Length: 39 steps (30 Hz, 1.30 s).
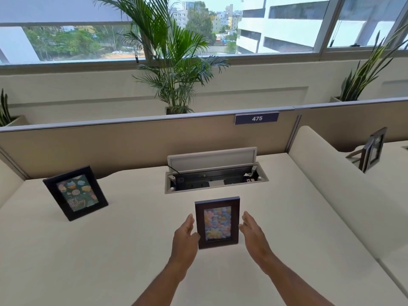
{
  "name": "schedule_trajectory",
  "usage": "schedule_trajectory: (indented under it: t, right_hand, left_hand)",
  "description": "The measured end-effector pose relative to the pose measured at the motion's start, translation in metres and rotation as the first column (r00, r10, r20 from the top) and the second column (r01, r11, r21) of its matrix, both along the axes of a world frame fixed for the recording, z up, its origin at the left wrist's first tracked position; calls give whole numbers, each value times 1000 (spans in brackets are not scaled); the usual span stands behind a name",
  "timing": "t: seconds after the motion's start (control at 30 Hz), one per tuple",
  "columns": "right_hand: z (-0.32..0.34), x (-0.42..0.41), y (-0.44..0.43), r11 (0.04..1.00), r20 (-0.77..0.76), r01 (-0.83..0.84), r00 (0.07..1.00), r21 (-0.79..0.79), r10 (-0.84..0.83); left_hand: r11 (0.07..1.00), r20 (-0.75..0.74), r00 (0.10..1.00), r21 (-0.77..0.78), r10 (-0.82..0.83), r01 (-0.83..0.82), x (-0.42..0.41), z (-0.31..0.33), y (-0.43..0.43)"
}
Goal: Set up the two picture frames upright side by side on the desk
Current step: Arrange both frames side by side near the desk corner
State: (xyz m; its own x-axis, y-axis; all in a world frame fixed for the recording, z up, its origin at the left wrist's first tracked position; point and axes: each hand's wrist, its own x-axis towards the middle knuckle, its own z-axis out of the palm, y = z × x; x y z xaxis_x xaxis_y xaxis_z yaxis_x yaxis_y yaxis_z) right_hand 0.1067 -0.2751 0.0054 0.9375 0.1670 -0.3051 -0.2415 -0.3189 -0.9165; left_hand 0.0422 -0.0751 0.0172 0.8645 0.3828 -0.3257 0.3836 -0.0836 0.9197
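Observation:
A dark brown picture frame point(217, 221) with a pastel picture stands upright in the middle of the white desk point(88, 250). My left hand point(185, 237) is beside its left edge, thumb near or touching the frame. On the other side my right hand point(254, 233) is flat and just apart from the frame. Both hands have spread fingers and hold nothing. A black picture frame point(75, 192) with a green cupcake picture stands upright, leaning back, at the far left of the desk.
An open cable hatch point(215, 175) with sockets sits behind the brown frame. A beige partition point(132, 140) labelled 475 bounds the back. On the neighbouring desk to the right stands another frame point(373, 149). Plants line the window ledge.

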Motion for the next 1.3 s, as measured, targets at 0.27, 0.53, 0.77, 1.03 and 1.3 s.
schedule_trajectory:
  t: [0.27,0.53,0.77,1.03,1.3]
  right_hand:
    - [-30,-15,0,999,-73,-51,996,-14,50]
    - [-27,-21,9,993,-42,-112,993,-27,110]
    - [-24,-17,45,987,-33,-155,988,-39,154]
    - [-16,2,127,961,6,-275,961,-26,275]
    - [-4,34,223,926,36,-377,925,-34,378]
  left_hand:
    - [996,-30,996,-8,-84,84,-10,-15,-15]
    - [984,-38,984,-11,-176,176,-17,-13,-14]
    - [993,40,992,-17,-117,118,-17,1,9]
    - [1000,26,999,-8,22,-22,-13,11,79]
    - [991,-4,992,35,127,-127,2,11,160]
